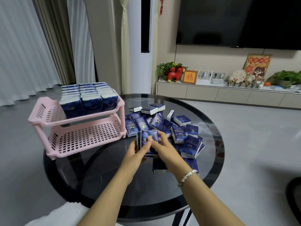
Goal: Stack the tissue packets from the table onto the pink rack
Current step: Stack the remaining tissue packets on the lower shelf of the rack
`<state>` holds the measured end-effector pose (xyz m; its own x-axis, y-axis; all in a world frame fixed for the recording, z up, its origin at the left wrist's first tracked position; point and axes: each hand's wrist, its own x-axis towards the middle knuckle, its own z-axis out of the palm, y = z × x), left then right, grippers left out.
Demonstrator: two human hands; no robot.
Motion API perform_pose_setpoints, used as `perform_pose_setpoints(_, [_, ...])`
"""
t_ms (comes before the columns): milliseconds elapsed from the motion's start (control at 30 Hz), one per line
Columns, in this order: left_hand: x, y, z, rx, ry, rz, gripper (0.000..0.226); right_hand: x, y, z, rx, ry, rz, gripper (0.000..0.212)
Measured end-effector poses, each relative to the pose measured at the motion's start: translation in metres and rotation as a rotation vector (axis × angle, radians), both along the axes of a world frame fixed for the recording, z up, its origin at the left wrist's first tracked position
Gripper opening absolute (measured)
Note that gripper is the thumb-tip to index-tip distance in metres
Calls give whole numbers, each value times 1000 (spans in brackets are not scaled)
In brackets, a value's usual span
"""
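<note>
A pink two-shelf rack stands at the left of the round dark glass table. Its upper shelf holds rows of upright blue tissue packets; the lower shelf has nothing on it. A loose pile of blue tissue packets lies on the table right of the rack. My left hand and my right hand together hold a small upright bundle of packets just in front of the pile, near the rack's lower right corner.
A bead bracelet is on my right wrist. Behind the table stand a low cabinet with ornaments and plants, a wall television and curtains. A dark object sits at the right edge.
</note>
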<state>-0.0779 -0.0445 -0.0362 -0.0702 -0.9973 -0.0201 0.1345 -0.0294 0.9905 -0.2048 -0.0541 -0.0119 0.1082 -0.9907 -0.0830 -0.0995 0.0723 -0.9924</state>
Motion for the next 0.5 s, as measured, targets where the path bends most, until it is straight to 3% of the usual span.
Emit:
perform_pose_setpoints(67, [6,-2,1,36,-1,3,57,-6,-3,5,64,-122,77,40])
perform_pose_setpoints(167, [8,-4,5,123,149,-20,26,-17,-6,17,164,-303,183,31])
perform_pose_setpoints(233, [10,-6,6,175,235,4,14,-27,-8,20,189,-240,181,31])
perform_pose_setpoints(300, [13,-8,5,204,254,38,10,-37,-11,23,142,-5,139,29])
perform_pose_setpoints(367, [14,-8,4,216,249,64,9,-45,-12,24,41,350,132,24])
perform_pose_setpoints(500, [16,-8,1,205,235,129,13,-52,-14,21,-109,1004,314,32])
